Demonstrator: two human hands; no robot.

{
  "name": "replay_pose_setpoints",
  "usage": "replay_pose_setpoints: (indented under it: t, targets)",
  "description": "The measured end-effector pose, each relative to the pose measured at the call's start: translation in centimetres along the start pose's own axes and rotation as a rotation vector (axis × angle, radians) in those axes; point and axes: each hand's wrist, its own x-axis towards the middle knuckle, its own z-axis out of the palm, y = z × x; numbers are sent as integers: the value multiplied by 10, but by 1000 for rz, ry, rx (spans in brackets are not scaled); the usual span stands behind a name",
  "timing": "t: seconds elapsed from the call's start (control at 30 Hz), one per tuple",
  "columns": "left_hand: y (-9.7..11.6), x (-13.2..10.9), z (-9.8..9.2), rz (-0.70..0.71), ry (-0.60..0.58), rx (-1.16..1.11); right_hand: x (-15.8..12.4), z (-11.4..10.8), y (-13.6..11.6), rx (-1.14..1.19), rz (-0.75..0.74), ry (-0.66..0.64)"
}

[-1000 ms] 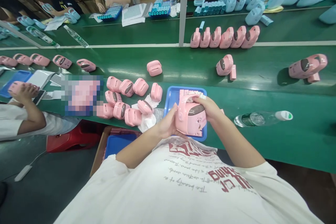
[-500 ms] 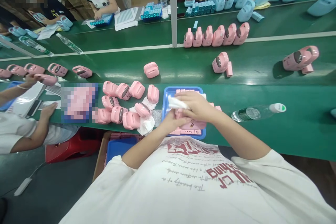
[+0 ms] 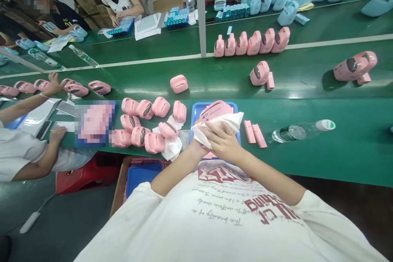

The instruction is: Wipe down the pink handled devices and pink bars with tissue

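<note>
A pink handheld device [image 3: 216,109] with a rounded top is held tilted above the blue tray [image 3: 195,109]. My left hand [image 3: 198,148] grips its near side from below, the fingers mostly hidden. My right hand [image 3: 223,141] presses a folded white wipe [image 3: 229,120] against the device, its fingers bent over the cloth. Pink pieces lie in the tray, largely covered by my hands. Just right of the tray, two slim pink bars [image 3: 254,133] lie side by side on the green table.
Several pink devices [image 3: 154,142] and crumpled white wipes [image 3: 172,147] stand left of the tray. A water bottle [image 3: 296,132] lies to the right. More pink devices [image 3: 179,84] sit on the green strip beyond. A co-worker's hand [image 3: 54,84] is at the far left.
The device has turned, so its rounded top now shows beyond my hands. The white wipe is spread wider under my right hand. At left, a co-worker's hand has moved up to the row of devices.
</note>
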Motion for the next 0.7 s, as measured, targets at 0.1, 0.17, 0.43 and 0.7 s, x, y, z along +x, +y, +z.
replay_pose_setpoints:
  t: [0.1, 0.17, 0.43, 0.7]
  targets:
    - [1, -2, 0, -96, -48, -90, -19, 28, 4, -61, 30, 95]
    - [0, -2, 0, -93, -90, -185, -33, 38, 6, -77, 93, 211]
    - [-11, -4, -3, -141, -166, -421, -21, 28, -8, 547, 875, 419]
    - [-16, 9, -27, -61, -271, -29, 11, -16, 24, 1487, 1073, 171]
